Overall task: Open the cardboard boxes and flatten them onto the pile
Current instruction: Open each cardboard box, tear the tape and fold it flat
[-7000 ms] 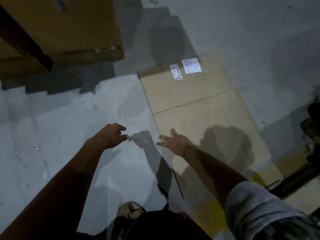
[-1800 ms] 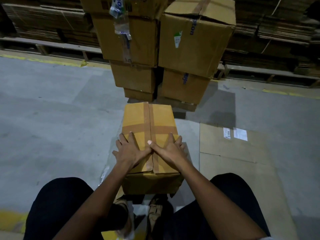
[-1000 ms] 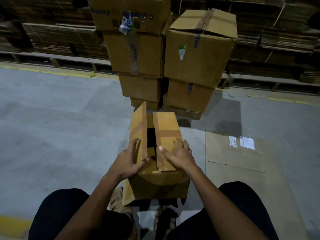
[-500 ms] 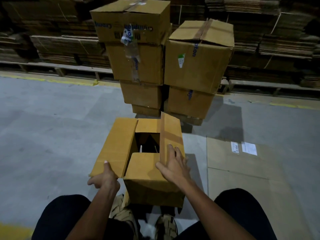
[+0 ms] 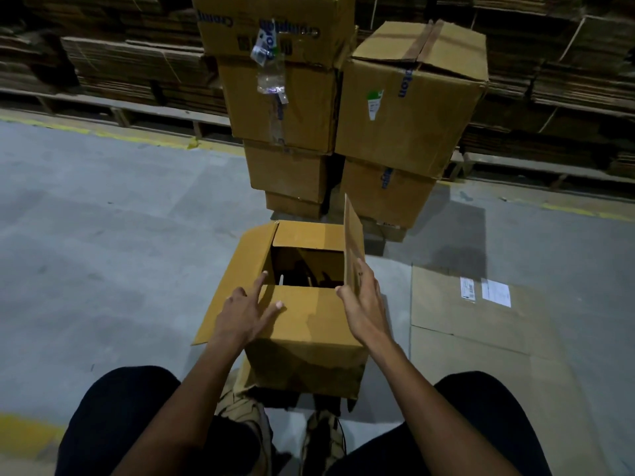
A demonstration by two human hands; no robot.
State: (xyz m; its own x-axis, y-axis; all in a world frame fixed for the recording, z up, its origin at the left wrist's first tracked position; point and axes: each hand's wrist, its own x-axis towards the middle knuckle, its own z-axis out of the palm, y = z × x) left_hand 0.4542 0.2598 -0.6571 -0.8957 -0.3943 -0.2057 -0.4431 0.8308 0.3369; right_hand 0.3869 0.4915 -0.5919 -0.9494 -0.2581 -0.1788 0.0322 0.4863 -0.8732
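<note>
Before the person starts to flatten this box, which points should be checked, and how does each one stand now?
1. Left flap folded out: ok.
2. Right flap folded out: not ok, it stands upright against the right hand.
3. Near flap lifted: not ok, it lies flat, left hand over it.
4. Box empty: cannot tell, inside is dark.
5. Flattened cardboard on the right is free to receive it: ok.

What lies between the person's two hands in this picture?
In the head view, the near flap of the open box lies between the left hand and right hand.
</note>
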